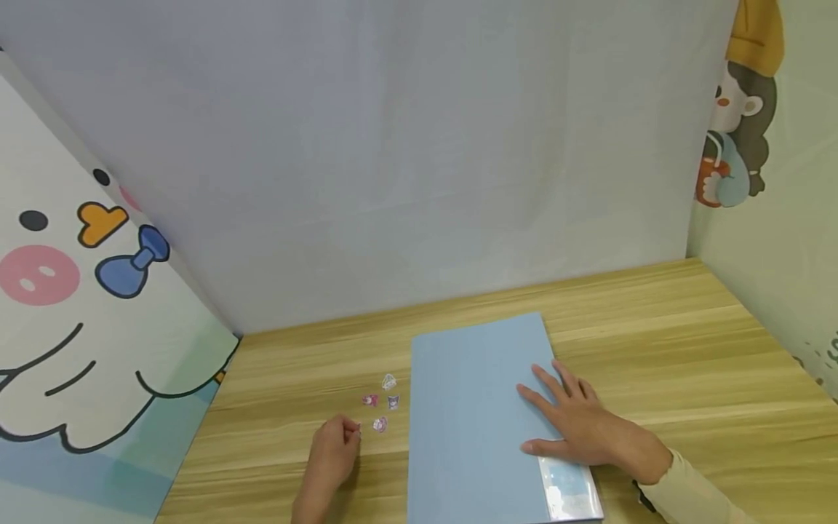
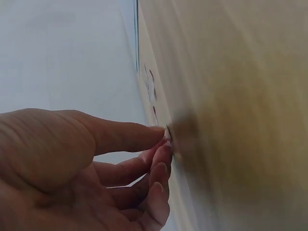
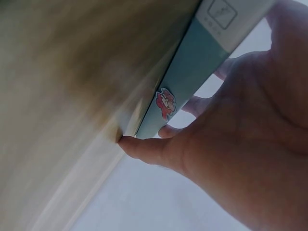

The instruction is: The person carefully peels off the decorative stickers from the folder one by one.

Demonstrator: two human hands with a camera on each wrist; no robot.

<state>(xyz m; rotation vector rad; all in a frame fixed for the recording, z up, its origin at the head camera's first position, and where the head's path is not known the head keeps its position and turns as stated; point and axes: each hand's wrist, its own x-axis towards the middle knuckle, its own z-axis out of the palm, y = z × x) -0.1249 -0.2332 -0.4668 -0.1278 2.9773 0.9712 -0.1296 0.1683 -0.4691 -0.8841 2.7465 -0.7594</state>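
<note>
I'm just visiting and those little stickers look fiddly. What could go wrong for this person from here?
The left hand pinches one tiny sticker between fingertips; such a fine grip might let it slip or curl and stick to the skin. Four loose stickers lie on the wooden table close beside that hand, so a careless sweep could scatter them. The right hand rests flat on the blue album; if it lifts, the album may shift.

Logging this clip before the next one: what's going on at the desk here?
A person sits at a light wooden desk. Their right hand rests flat on a closed pale blue book, thumb at its edge. Their left hand pinches what seems a small sticker against the desk, just left of the book. Four small pink and white stickers lie loose beside it. Cartoon-printed panels wall the desk.
</note>
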